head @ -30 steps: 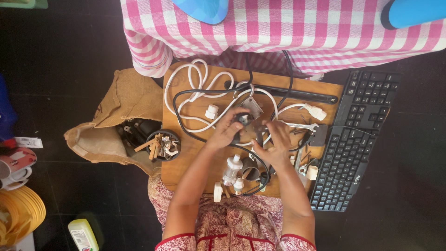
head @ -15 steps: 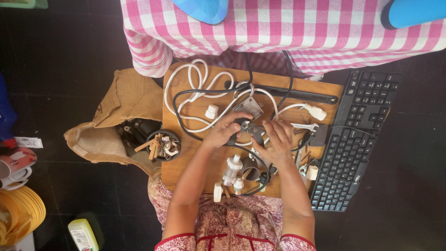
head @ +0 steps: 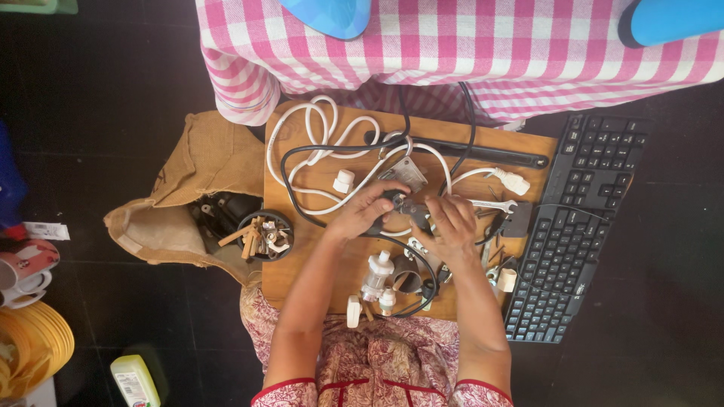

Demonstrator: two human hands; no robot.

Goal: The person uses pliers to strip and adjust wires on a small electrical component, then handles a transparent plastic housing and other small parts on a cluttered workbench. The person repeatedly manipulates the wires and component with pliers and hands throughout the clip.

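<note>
Fingers of the left hand curl around a small dark plug-like part, while the right hand pinches its other end, fingers narrow. Both forearms reach up from the bottom of the view and meet over the middle of the wooden counter. Compared with half a second ago, the hands have barely shifted; the part stays between them. One black keyboard lies right of the counter, one burlap sack left, one round dish of small bits at the counter's left edge. One white cable and one black cable loop above the hands.
</note>
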